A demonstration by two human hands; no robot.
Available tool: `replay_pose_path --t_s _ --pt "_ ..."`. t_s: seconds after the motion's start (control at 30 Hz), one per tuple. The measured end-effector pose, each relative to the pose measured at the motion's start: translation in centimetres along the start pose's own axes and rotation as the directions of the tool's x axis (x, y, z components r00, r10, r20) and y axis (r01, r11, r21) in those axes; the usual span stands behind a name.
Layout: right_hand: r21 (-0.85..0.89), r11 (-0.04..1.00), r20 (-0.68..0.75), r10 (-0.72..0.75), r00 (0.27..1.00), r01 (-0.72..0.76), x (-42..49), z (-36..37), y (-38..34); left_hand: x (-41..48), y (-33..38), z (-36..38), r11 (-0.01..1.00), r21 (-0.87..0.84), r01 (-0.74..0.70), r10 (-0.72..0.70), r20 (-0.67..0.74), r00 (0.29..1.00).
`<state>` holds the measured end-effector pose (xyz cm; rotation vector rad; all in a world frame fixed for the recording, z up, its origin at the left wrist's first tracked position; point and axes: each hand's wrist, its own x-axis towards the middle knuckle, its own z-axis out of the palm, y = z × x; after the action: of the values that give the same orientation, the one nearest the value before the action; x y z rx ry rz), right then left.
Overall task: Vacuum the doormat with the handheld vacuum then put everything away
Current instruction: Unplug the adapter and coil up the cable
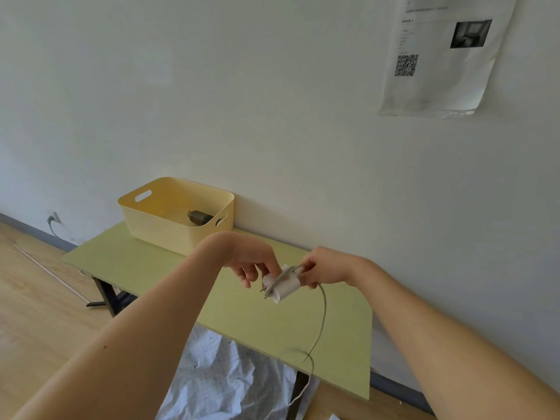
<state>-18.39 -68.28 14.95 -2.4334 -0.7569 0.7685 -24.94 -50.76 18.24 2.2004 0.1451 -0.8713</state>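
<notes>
Stretching two forearms over one green table (145,262). Pinching one white charger block (285,287) above its middle, left hand (251,262) fingertips on top, right hand (325,268) curled round the right end. Lying lengthwise left-right, trailing one grey cable (322,316) off the near edge. Cradling one dark cylinder (198,217) in one yellow bin (169,231), far left.

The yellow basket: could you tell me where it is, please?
In the head view, the yellow basket stands on the green table's left end, against the white wall.
</notes>
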Motion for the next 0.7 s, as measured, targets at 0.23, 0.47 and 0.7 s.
replay_pose_path --t_s 0.23,0.47,0.7 --pt "0.113 0.992 -0.159 -0.041 0.986 0.059 -0.1 -2.7 -0.6 1.7 -0.3 0.1 0.956 0.241 0.166 -0.089 -0.3 0.95" --pt "0.379 0.923 -0.032 -0.058 0.998 0.066 -0.7 -2.1 -2.1 2.9 -0.6 -0.2 0.981 0.05 0.19 -0.114 -0.642 0.758" --pt "0.367 0.93 0.222 -0.119 0.968 0.03 -0.6 -0.1 -1.7 2.9 -0.6 -0.3 0.714 -0.651 -0.26 -0.205 -0.548 0.811"
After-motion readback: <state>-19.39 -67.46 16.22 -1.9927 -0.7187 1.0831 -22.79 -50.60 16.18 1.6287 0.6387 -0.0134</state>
